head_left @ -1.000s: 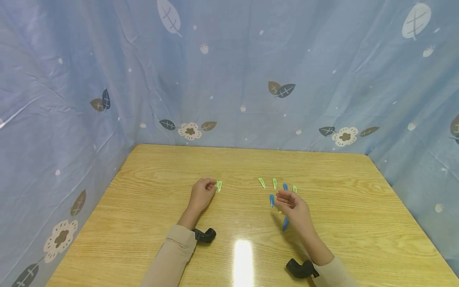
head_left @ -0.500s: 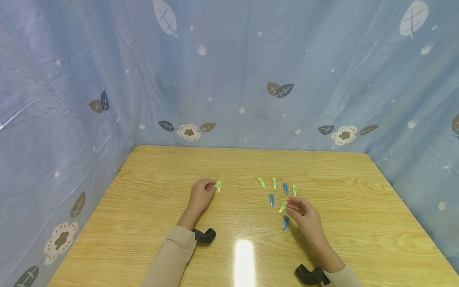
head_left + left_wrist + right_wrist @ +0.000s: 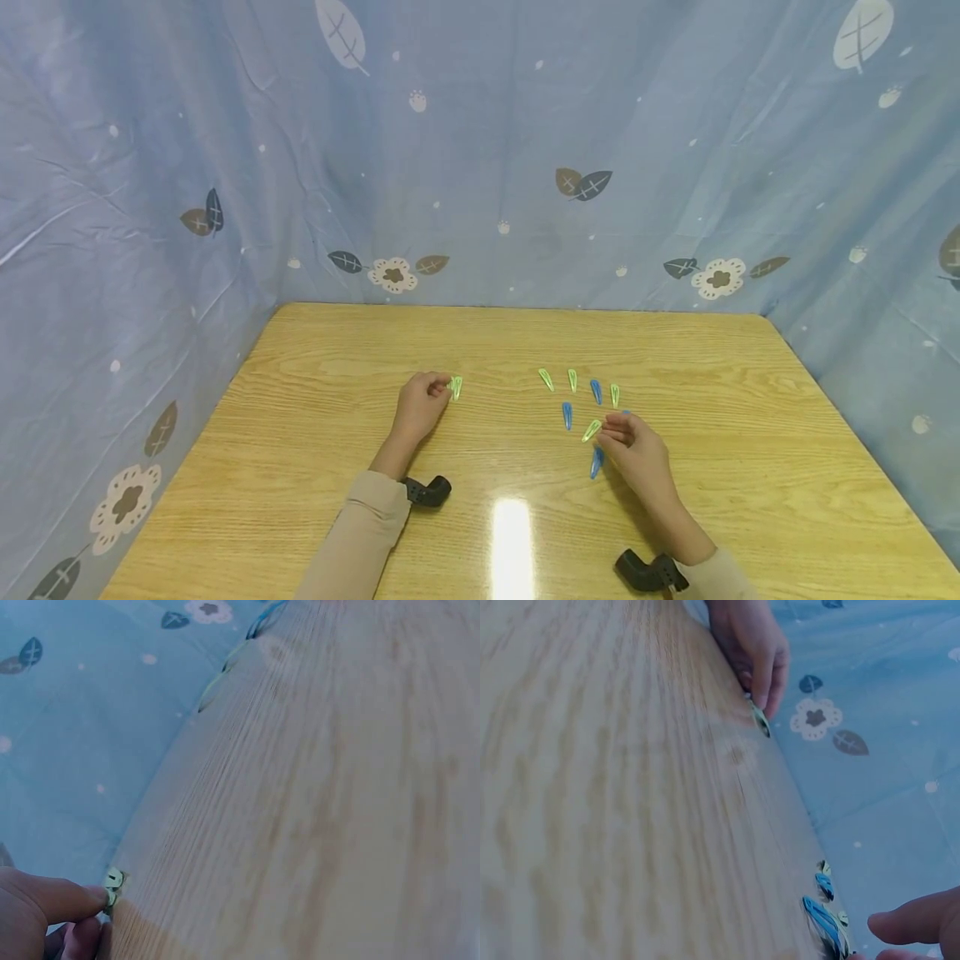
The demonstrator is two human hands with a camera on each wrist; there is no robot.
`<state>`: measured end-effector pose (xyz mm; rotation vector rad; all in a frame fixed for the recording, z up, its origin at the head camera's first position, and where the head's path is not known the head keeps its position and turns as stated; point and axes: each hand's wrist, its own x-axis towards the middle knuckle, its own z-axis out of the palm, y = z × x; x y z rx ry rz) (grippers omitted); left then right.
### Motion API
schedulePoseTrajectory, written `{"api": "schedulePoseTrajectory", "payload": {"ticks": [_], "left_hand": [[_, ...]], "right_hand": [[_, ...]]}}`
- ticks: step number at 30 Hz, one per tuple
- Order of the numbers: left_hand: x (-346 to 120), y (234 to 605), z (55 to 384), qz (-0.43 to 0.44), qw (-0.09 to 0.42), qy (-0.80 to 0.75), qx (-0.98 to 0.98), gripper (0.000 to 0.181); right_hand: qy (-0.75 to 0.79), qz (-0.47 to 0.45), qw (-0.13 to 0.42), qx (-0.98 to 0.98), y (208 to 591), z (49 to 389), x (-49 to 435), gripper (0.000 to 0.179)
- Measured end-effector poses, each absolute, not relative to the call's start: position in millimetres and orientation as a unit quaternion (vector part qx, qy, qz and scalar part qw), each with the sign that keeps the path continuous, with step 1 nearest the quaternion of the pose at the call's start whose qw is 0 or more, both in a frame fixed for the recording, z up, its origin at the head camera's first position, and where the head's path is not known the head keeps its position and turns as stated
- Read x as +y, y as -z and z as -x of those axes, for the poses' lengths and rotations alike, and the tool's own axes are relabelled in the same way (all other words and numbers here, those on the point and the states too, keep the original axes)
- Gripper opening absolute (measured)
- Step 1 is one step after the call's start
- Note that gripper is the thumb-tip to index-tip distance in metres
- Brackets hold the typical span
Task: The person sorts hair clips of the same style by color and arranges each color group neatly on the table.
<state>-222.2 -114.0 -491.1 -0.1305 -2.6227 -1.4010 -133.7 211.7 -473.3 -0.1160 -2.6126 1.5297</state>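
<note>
On my feed, the right hand (image 3: 636, 454) was nearest the slanted green clip (image 3: 592, 430), which lay just left of its fingertips, long axis running from far right to near left. I saw that hand's thumb and fingers apart. A blue clip (image 3: 596, 464) lay on the near side. Well to the left, the left hand (image 3: 422, 407) pinched at a pair of green clips (image 3: 457, 388). I made out slim, tapered, glossy loops on a streaky wood-grained table (image 3: 337, 350).

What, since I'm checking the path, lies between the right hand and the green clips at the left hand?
A green clip close by the right hand, then a blue clip lying on the table.
</note>
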Motion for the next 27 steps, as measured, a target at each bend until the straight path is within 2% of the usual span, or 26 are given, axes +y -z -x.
{"api": "schedulePoseTrajectory", "payload": {"ticks": [12, 27], "left_hand": [[-114, 491, 222, 0.044, 0.080, 0.475, -0.875, 0.020], [-113, 490, 221, 0.041, 0.082, 0.472, -0.877, 0.019]], "right_hand": [[-0.396, 0.030, 0.077, -0.914, 470, 144, 202, 0.039], [-0.396, 0.035, 0.069, -0.915, 468, 151, 201, 0.032]]}}
